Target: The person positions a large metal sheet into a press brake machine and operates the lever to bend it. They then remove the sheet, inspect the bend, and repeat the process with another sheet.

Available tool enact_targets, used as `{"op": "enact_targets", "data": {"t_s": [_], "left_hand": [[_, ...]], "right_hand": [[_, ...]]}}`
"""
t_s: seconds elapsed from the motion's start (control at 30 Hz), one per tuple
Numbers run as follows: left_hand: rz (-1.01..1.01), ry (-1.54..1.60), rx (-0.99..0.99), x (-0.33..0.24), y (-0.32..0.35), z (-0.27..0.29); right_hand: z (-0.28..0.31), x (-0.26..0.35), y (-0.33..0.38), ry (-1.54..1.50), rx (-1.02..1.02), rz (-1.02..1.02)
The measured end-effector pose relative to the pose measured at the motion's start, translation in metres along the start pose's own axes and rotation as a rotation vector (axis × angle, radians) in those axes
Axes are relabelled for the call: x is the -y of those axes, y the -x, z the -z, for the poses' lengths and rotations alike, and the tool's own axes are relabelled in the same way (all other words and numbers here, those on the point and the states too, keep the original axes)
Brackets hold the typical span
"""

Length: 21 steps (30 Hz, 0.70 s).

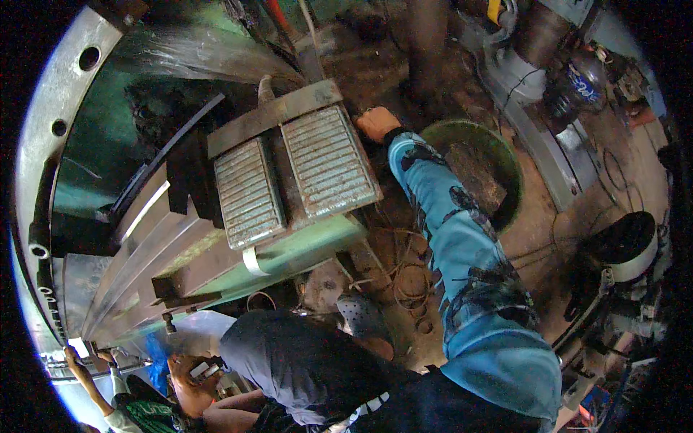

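My right hand (379,124), at the end of a blue patterned sleeve, is beside the far right corner of a ribbed, rusty metal plate (328,160). Its fingers look curled closed; whatever they may hold is hidden. Left of that plate lies a second ribbed plate (249,193), with a dark gap between the two. A flat metal bar (281,117) runs across their far ends. Both plates rest on a green and bare-metal machine bed (310,249). My left hand does not show.
A round green tub (511,169) stands right of my forearm. Looped cable (413,285) lies on the floor near a grey clog (357,314). At right are a dark bottle (577,90) and a black-topped drum (635,249). Other people's arms (86,375) show lower left.
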<state>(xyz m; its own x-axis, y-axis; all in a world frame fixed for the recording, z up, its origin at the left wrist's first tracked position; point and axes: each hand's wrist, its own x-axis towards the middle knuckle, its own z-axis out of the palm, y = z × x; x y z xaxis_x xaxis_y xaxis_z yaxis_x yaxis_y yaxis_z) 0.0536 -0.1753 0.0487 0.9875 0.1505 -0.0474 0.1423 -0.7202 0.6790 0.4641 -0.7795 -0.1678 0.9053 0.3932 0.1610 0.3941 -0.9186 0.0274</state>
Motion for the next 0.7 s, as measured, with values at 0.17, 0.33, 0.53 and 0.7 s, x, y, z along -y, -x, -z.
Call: {"op": "enact_targets", "data": {"t_s": [0.17, 0.33, 0.53, 0.7], "left_hand": [[-0.067, -0.107, -0.005, -0.009, -0.003, -0.004], [-0.059, 0.009, -0.059, -0.026, 0.002, -0.007], [-0.010, 0.019, -0.001, -0.023, 0.006, 0.001], [-0.272, -0.201, -0.047, -0.020, 0.008, 0.008]], "right_hand": [[-0.009, 0.007, -0.014, -0.028, 0.032, -0.151], [-0.009, 0.010, -0.029, -0.196, 0.063, -0.522], [-0.002, 0.009, 0.005, -0.403, 0.128, -0.784], [0.002, 0.028, 0.012, -0.327, 0.017, -0.752]]}}
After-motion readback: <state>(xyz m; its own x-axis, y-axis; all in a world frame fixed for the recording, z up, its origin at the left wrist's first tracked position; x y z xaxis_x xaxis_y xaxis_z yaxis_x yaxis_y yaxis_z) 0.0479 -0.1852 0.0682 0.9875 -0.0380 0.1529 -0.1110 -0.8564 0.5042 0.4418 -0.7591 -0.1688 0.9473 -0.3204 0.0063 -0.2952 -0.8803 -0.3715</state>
